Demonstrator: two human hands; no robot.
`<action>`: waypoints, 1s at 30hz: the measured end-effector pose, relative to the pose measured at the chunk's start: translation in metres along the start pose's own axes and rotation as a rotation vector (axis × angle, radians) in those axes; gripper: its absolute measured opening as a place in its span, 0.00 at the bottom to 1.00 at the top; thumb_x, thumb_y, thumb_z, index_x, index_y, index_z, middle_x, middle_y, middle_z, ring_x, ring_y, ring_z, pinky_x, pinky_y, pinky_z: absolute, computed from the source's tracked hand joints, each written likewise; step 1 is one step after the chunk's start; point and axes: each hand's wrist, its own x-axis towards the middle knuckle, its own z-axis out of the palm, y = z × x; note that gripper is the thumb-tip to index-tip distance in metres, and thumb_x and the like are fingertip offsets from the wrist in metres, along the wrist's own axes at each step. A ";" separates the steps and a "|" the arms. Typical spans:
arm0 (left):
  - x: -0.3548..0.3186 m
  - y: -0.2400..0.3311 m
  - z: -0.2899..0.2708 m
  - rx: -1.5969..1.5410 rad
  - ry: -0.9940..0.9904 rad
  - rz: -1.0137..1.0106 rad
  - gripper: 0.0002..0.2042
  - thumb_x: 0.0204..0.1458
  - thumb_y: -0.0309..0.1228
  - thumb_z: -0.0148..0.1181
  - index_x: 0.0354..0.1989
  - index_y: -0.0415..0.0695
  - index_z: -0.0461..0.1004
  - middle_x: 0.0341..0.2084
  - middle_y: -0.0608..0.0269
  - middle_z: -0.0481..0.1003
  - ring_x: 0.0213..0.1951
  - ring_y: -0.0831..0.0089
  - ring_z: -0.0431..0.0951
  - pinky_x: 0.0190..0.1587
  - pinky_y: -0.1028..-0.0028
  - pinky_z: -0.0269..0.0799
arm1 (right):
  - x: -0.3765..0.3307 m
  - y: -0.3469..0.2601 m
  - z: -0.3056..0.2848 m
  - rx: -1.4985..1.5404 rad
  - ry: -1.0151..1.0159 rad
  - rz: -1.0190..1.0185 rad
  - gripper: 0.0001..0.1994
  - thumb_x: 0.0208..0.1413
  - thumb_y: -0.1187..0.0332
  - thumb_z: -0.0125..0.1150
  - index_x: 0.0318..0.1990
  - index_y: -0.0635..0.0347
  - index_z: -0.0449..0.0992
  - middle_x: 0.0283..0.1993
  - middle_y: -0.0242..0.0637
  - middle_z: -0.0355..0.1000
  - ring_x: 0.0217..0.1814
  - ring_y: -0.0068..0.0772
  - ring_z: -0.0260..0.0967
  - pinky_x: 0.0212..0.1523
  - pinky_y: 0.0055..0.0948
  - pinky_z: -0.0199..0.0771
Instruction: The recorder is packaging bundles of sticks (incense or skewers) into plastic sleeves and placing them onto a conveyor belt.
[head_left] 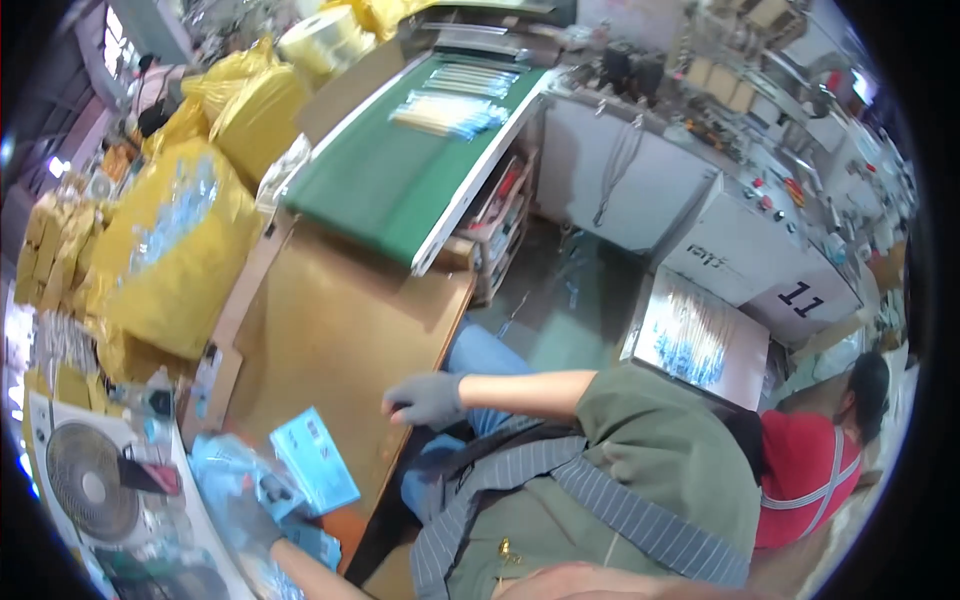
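Note:
My left hand (252, 517), in a grey glove, reaches into a heap of clear plastic and light-blue packets (225, 462) at the table's near left corner. Its fingers blend with the plastic, so their grip is hidden. A flat light-blue packet (315, 460) with a small dark printed patch lies right of that hand, on the brown tabletop (340, 320). My right hand (428, 402), also grey-gloved with bare fingertips, hovers or rests at the table's right edge. Its fingers are curled in, and nothing shows in them.
Beyond the table, a green conveyor belt (380, 190) carries bundles of thin wrapped sticks (450, 113). Large yellow bags (170, 250) line the left. A fan (95, 480) stands at lower left. To the right are a tray of blue-tipped sticks (690, 335), white machines and a person in red (805, 470).

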 end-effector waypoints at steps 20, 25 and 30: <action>-0.130 0.087 0.180 0.106 -0.468 0.398 0.13 0.57 0.34 0.45 0.28 0.36 0.67 0.26 0.41 0.70 0.32 0.43 0.70 0.33 0.57 0.63 | 0.023 0.005 0.048 -0.507 0.121 -0.237 0.10 0.50 0.66 0.55 0.40 0.57 0.70 0.41 0.44 0.68 0.42 0.48 0.68 0.40 0.41 0.70; -0.142 0.113 0.160 0.224 -0.274 0.557 0.12 0.57 0.35 0.45 0.30 0.37 0.66 0.29 0.45 0.70 0.32 0.45 0.71 0.33 0.55 0.64 | 0.053 0.046 0.068 -0.915 0.168 -0.565 0.15 0.45 0.65 0.57 0.42 0.59 0.73 0.46 0.44 0.70 0.45 0.50 0.69 0.49 0.41 0.68; -0.138 0.139 0.122 0.308 -0.172 0.703 0.08 0.54 0.32 0.48 0.33 0.39 0.67 0.29 0.49 0.70 0.33 0.49 0.72 0.32 0.57 0.67 | 0.057 -0.015 0.033 -0.771 -0.139 -0.508 0.11 0.44 0.68 0.55 0.36 0.59 0.76 0.40 0.43 0.72 0.45 0.46 0.69 0.46 0.40 0.67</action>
